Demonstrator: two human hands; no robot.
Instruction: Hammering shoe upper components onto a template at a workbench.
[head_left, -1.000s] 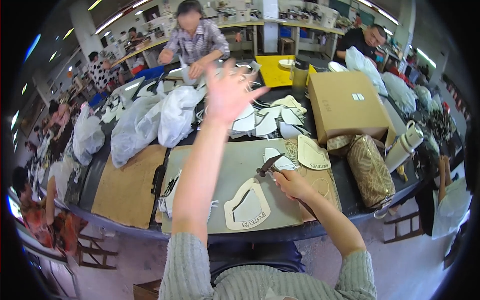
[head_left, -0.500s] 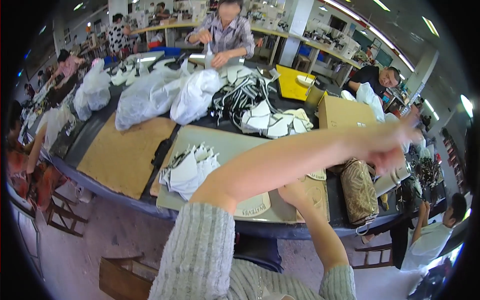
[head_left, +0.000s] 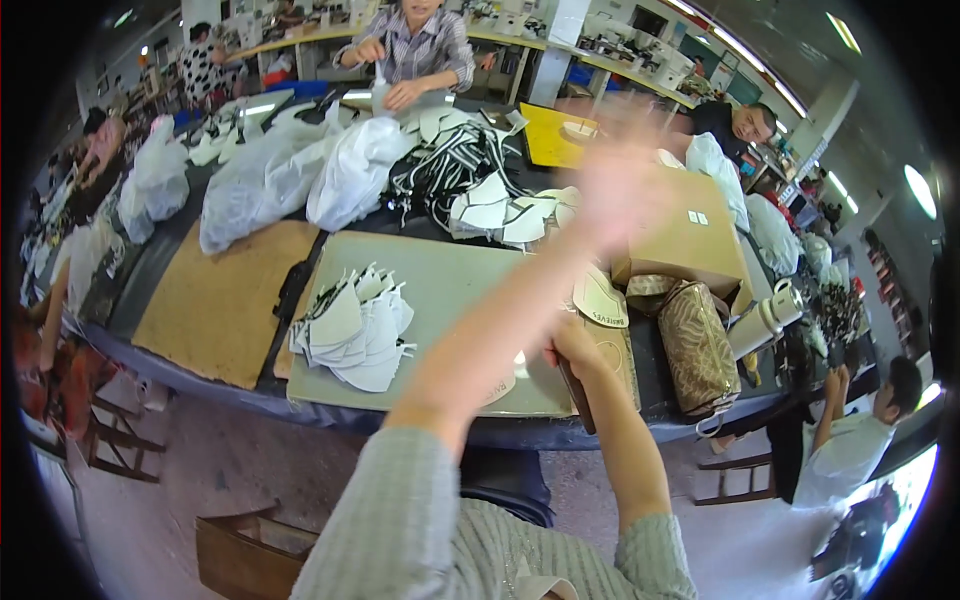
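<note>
My left arm reaches across the table toward the far right. My left hand [head_left: 625, 185] is a blur in front of a cardboard box [head_left: 690, 225]; its fingers cannot be made out. Below it, my right hand [head_left: 576, 345] is closed low over the grey-green work board, with a dark brown flat strip [head_left: 578, 395] coming out beneath it. Just beyond the right hand lies a cream curved piece [head_left: 600, 298] with dark lettering. Another cream piece [head_left: 498, 388] is partly hidden by my left forearm. Left on the work board [head_left: 440, 262] sits a fanned stack of white cut pieces [head_left: 355, 330].
Farther back are stuffed clear plastic bags [head_left: 360, 170], a heap of black-and-white pieces [head_left: 455, 165] and a yellow tray [head_left: 548, 140]. A patterned pouch [head_left: 697, 345] and a white bottle [head_left: 768, 318] lie at right. Across the table a person [head_left: 415, 55] works.
My left hand has swung leftward and farther away, from above the bottle to the box. The dark brown strip now shows under my right hand. The whole view has shifted slightly.
</note>
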